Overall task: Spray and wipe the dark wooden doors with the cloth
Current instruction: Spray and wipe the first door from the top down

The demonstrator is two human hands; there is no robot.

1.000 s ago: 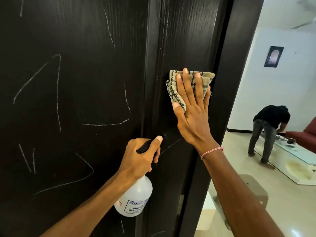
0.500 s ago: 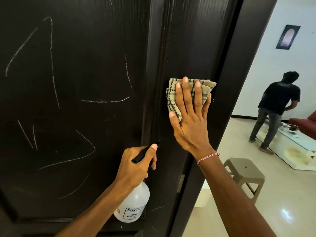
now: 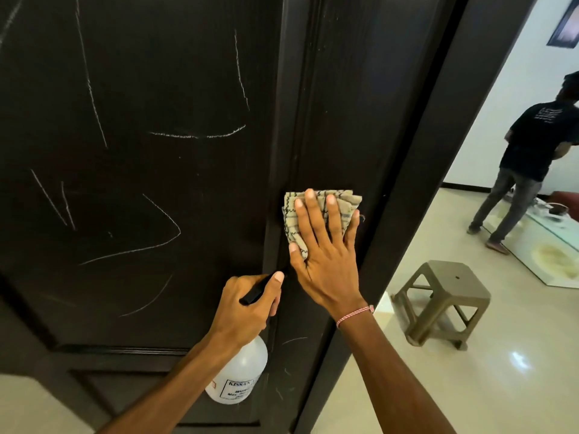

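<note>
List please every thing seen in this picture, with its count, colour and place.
door: one, dark brown with white marks, left and middle.
cloth: one, beige with dark lines, on the door.
spray bottle: one, white, black head, low middle.
stool: one, brown, right of the door.
low table: one, white, far right.
picture: one, dark frame, top right corner.
other person: one, dark clothes, beside the low table.
left hand: one, grips the spray bottle.
right hand: one, presses the cloth flat on the door.
</note>
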